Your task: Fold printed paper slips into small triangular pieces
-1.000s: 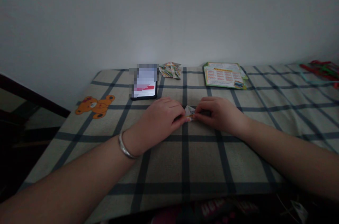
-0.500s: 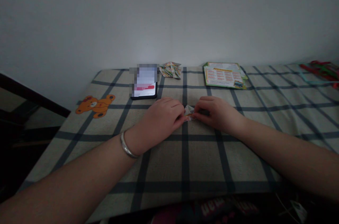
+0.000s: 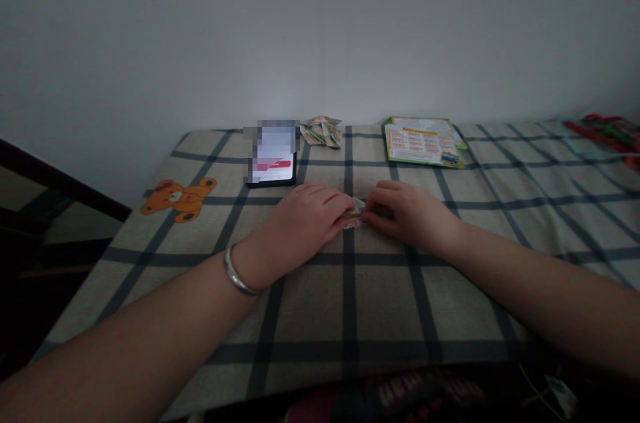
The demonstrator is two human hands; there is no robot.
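Note:
A small folded piece of printed paper (image 3: pixel 356 217) lies low over the checked cloth, between my two hands. My left hand (image 3: pixel 316 215), with a silver bangle on its wrist, is closed with its fingertips on the paper's left side. From the right, my right hand (image 3: pixel 407 213) pinches the paper's other side between thumb and fingers. Fingers cover much of the paper, so its full shape cannot be made out.
A phone (image 3: pixel 274 159) with a lit screen leans at the back, beside a folded paper figure (image 3: pixel 323 132). Printed sheets (image 3: pixel 424 145) lie back right, and red and green items (image 3: pixel 603 133) far right. An orange bear cutout (image 3: pixel 179 199) lies left on the checked tablecloth (image 3: pixel 320 309).
My left fingers have shifted slightly right over the paper, so less of its left side shows. My right hand has barely moved and keeps its pinch.

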